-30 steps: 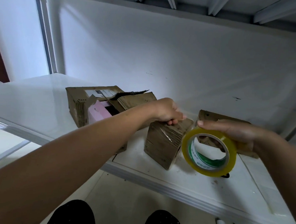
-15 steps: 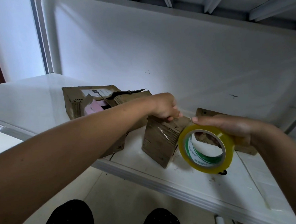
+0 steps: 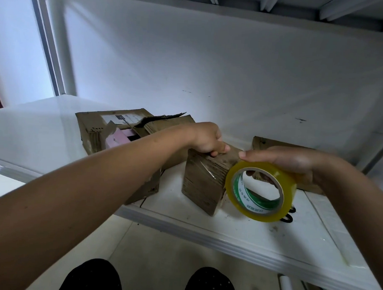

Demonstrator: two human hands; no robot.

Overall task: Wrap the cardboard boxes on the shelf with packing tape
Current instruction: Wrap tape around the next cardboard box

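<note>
Both: left hand [image 3: 206, 138] atop box [image 3: 203, 181]; right hand [image 3: 280, 161] beside.

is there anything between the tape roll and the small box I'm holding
Nothing visible does. The right hand holds the tape roll right beside the small box, which the left hand grips at its top.
</note>
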